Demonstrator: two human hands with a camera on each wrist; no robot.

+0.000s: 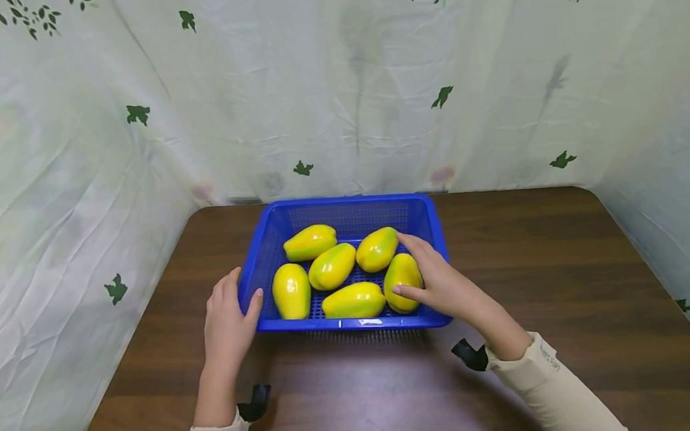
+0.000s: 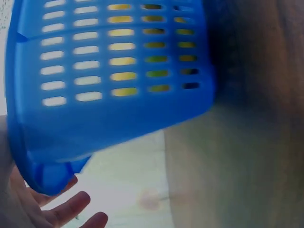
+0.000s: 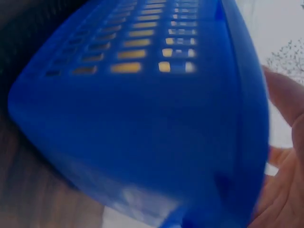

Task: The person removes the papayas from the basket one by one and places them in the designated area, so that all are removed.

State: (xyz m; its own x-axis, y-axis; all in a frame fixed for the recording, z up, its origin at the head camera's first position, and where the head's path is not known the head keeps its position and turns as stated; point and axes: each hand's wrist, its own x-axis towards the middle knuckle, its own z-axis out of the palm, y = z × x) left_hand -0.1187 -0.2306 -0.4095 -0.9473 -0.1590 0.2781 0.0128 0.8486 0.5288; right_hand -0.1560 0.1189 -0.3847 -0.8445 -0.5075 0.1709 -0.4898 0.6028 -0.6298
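A blue plastic basket (image 1: 352,323) with perforated walls stands on the table and holds several glossy yellow-green papayas (image 1: 332,267). At its left front corner is my left hand (image 1: 227,320), the thumb by the rim and the fingers along the outside. In the left wrist view those fingers (image 2: 71,209) look spread beyond the rim. My right hand (image 1: 439,279) reaches over the right rim, its thumb and fingers apart above the rightmost papaya (image 1: 402,275). A fingertip comes close to the upper right papaya (image 1: 377,249); contact is unclear. The right wrist view mostly shows the basket's outer wall (image 3: 133,123).
The brown wooden table (image 1: 567,293) extends to both sides and in front of the basket. A pale cloth (image 1: 336,96) printed with green birds and leaves hangs behind and beside it. Black straps (image 1: 470,355) sit at both wrists.
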